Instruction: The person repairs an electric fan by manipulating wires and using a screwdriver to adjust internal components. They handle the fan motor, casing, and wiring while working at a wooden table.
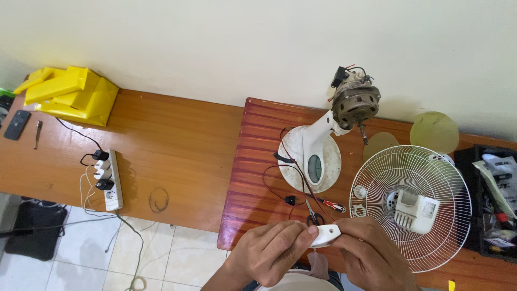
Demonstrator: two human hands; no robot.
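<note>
We held a small white plastic part [326, 235] between both hands at the near edge of the worktop [172, 145]. Our left hand [272, 253] had its fingers [301, 233] clamped on the part's left end, and our right hand [371, 256] had its fingers closed on the right end. Just beyond the part lay a pair of scissors [314, 214] and a red-handled screwdriver [332, 204], with dark wires [280, 180] trailing to the white fan base [311, 160]. The bare fan motor [355, 104] stood tilted at the far side of the base. To the right lay the white wire fan guard [410, 207], and further right a black box of tools [493, 202]. Well apart on the left sat a white power strip [111, 180] and a yellow box [72, 94].
</note>
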